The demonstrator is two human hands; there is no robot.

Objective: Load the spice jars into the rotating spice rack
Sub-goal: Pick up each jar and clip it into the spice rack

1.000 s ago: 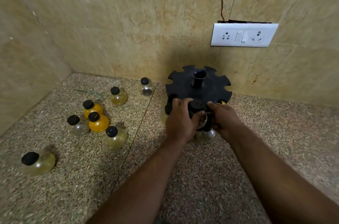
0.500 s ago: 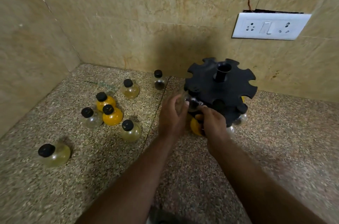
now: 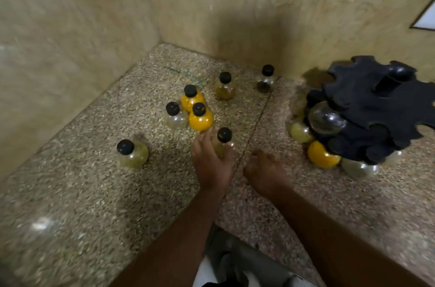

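Note:
The black two-tier rotating spice rack (image 3: 376, 108) stands at the right against the wall. It carries a clear jar (image 3: 326, 119) in an upper slot, with a pale yellow jar (image 3: 300, 132), an orange jar (image 3: 321, 156) and another clear jar (image 3: 357, 169) below. Several loose black-capped jars stand on the counter to the left. My left hand (image 3: 210, 162) wraps around the nearest of them, a pale yellow jar (image 3: 224, 135), whose body is mostly hidden by my fingers. My right hand (image 3: 266, 175) hovers just right of it, fingers curled and holding nothing.
The loose jars include two orange ones (image 3: 200, 119), a clear one (image 3: 175, 117), a pale one (image 3: 133, 153) at the near left and two (image 3: 224, 88) near the back wall. Tiled walls close the corner. The granite counter's (image 3: 94, 204) front edge runs below my forearms.
Both hands have left the rack and moved left. My left hand has come onto the loose pale jar. The view has swung left, so the rack now sits at the right edge.

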